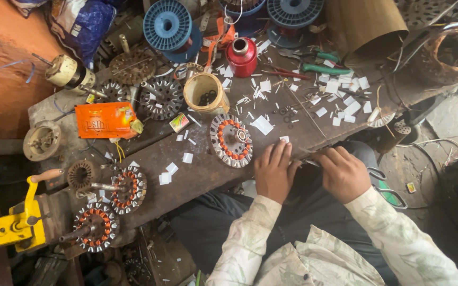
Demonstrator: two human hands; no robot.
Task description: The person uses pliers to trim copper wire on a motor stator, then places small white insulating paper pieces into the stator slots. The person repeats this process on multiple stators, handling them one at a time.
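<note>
At the near edge of the dark wooden tabletop (208, 169) both hands press down on a thin metal strip (307, 163) that lies along that edge; it shows only in the gap between them, and what it is exactly cannot be told. The left hand (274, 172) lies flat with fingers spread forward, its grip loose over the strip. The right hand (343, 173) is curled, knuckles up, fingers bent onto the strip — whether they truly pinch it cannot be told.

Just left of the left hand lies a round wound stator (231, 140) with orange coils, flat on the wood. White paper scraps (340, 103) are scattered across the tabletop, thickest beyond the right hand. Beyond the stator stands a cream-coloured cup (204, 92) holding small dark rings. Behind it is a red spool (241, 56), and further back blue wire reels (167, 25). Green-handled pliers (322, 68) lie past the scraps.

To the left an orange rectangular packet (107, 120) lies flat, with a small colourful packet (179, 122) beside it. Three more orange-coiled stators (128, 189) sit at the tabletop's lower left end — next to a yellow hand-cranked tool (11, 225).
</note>
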